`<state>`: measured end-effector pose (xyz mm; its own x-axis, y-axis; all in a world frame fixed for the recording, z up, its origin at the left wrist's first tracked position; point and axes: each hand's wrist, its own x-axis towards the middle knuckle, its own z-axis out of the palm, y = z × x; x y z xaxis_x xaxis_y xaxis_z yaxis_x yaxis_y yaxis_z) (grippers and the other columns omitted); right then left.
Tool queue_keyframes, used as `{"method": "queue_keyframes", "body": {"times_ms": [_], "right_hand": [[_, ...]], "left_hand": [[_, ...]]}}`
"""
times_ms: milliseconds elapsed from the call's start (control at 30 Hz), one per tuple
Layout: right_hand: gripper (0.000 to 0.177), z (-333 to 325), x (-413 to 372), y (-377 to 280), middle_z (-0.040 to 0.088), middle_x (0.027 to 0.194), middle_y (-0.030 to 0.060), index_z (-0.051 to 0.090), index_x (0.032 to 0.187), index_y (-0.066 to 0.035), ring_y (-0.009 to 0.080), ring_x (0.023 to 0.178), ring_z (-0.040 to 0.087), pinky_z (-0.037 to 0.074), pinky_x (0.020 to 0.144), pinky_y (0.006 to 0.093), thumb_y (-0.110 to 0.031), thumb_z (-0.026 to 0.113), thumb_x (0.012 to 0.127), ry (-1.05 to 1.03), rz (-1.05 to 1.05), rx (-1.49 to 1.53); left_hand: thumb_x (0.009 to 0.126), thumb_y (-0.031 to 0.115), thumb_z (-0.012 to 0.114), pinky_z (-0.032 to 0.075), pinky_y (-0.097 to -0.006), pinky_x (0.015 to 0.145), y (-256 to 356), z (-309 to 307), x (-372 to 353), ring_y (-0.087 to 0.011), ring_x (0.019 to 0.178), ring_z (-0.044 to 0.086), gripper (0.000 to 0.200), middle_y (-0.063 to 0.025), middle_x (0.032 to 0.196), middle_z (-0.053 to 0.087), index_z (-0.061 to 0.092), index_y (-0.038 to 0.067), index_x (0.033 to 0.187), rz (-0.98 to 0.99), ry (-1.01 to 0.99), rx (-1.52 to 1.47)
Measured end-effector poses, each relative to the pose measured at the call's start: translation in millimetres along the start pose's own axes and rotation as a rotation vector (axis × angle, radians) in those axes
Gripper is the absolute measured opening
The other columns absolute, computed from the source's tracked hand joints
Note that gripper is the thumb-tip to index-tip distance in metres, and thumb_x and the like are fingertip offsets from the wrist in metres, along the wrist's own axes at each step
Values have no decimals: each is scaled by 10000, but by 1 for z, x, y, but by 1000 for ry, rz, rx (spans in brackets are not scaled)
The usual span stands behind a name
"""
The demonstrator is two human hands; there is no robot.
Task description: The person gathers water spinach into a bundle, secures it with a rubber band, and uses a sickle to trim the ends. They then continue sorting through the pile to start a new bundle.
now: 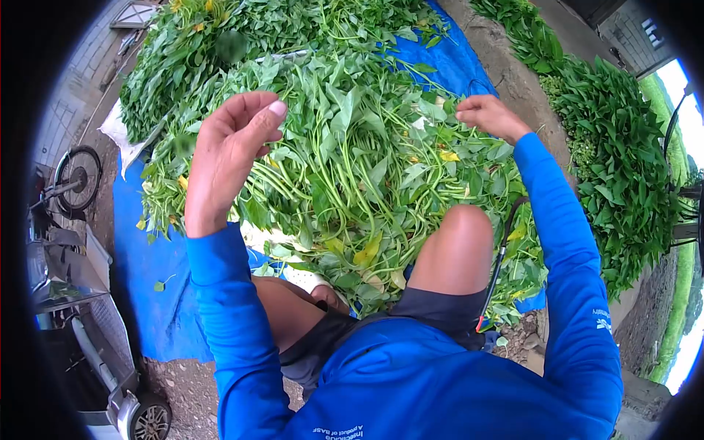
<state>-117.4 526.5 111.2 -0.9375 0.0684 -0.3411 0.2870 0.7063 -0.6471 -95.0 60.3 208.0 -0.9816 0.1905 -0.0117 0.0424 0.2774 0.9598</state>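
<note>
Blue tarp (158,308) heaped with leafy greens (345,139); above, left grip (229,143) loosely curled, right grip (493,117) pinched, can't tell on what.

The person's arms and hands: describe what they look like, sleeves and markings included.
The left sleeve and right sleeve are long, bright blue and creased, ending at the wrists. The right one carries small white print; no print shows on the left. The left hand and right hand are ungloved.

Stems (367,183) on a tarp (158,315)
</note>
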Motion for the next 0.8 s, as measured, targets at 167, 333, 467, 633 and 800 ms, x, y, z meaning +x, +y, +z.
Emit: {"method": "queue_keyframes", "body": {"times_ms": [167, 333, 467, 633, 800], "right_hand": [[185, 169, 38, -45, 778, 930, 45, 808, 978, -72, 183, 832, 723, 601, 758, 339, -107, 650, 889, -498, 82, -72], [364, 304, -6, -27, 796, 1056, 203, 807, 1111, -50, 358, 993, 763, 584, 944, 428, -307, 824, 853, -95, 21, -258], [423, 349, 2, 4, 786, 1044, 159, 752, 1177, 4, 279, 965, 749, 582, 932, 387, -293, 843, 890, 80, 16, 61], [308, 296, -16, -23, 761, 1031, 33, 733, 1202, -31, 145, 911, 687, 554, 814, 317, -217, 799, 967, 44, 86, 498], [277, 212, -70, -76, 761, 1053, -39, 723, 1259, -113, 57, 925, 652, 497, 776, 261, -203, 773, 1003, -94, 53, 843]], "left_hand": [[984, 324, 783, 569, -320, 789, -97, -25, 12, -168, 898, 731, 430, -92, 1019, 778, 721, -26, 1224, -4, 142, 106], [1021, 247, 745, 548, -305, 813, -100, -49, 0, -134, 903, 686, 344, -79, 994, 768, 717, -67, 1159, 89, 99, 345], [1021, 265, 755, 546, -310, 789, -100, -55, -11, -128, 886, 675, 343, -81, 969, 763, 723, -49, 1154, 75, 47, 375], [1020, 252, 752, 542, -302, 753, -97, -60, -21, -115, 841, 660, 319, -61, 925, 745, 719, -41, 1141, 96, 13, 345], [1019, 198, 735, 481, -235, 621, -84, -24, -23, -67, 695, 608, 185, 31, 843, 695, 763, 28, 1085, -47, -189, -74]]}}
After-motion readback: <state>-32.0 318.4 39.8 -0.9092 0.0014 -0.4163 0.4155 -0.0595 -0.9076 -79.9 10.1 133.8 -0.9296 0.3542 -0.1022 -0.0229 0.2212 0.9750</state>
